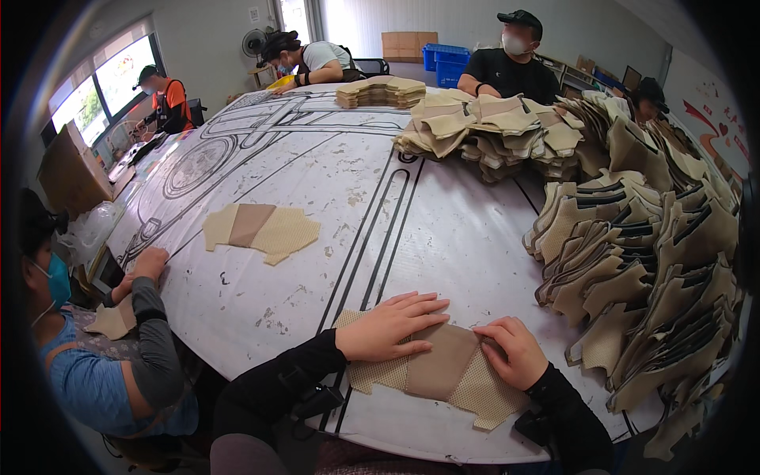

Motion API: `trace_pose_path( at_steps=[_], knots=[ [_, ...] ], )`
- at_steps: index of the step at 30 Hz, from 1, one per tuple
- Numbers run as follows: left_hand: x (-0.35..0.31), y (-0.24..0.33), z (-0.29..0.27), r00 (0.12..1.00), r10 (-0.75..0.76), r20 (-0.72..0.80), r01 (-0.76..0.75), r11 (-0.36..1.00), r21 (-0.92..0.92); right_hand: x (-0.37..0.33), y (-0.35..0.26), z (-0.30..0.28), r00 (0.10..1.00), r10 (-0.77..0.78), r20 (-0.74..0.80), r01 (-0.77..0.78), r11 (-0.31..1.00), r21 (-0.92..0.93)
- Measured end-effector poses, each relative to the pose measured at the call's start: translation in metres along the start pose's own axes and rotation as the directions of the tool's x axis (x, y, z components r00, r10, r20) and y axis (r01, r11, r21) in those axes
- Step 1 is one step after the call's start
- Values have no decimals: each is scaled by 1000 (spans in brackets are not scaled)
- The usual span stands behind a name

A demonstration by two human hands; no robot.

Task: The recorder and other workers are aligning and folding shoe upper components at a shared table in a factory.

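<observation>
- We could not see the part of the tan fabric piece (440, 372) that lay under our two hands; its near edge reached close to the rim of the desk (443, 229).
- Our left hand (393, 325) lay flat, fingers apart, pressing on the piece's mesh end; our right hand (516, 351) rested with curled fingers on its smooth middle panel. Neither grip was clamped on anything.
- The piece lay flat, its long axis running from the left grip across to below the right one, mesh at both ends.
- Beyond the left grip a second, similar piece (261, 230) lay alone.
- Beside and beyond the right grip, stacked cut pieces (641, 277) leaned in overlapping rows, partly cut off at the picture's rim.
- Far beyond, blue crates (445, 62) stood; we could not tell what they held.
- A co-worker's hand (149, 261) touched the desk's left edge.
</observation>
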State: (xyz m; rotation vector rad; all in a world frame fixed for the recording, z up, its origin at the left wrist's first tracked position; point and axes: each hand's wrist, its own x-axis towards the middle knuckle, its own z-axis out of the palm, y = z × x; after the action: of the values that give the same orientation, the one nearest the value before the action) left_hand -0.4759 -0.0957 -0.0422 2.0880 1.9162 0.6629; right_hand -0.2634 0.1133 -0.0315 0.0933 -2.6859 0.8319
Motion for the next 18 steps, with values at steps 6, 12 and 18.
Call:
trace_pose_path(
  at_steps=[6,12,18],
  knots=[
    [0,1,-1,1000,8,-5,-8,1000,8,1,-2,0,1000,-1,-2,1,1000,2],
    [1,1,-3,1000,13,9,-13,1000,14,1,-1,0,1000,-1,-3,1,1000,-1],
    [1,0,-1,1000,5,6,-5,1000,3,1,-2,-1,1000,18,22,-18,1000,5]
  ],
)
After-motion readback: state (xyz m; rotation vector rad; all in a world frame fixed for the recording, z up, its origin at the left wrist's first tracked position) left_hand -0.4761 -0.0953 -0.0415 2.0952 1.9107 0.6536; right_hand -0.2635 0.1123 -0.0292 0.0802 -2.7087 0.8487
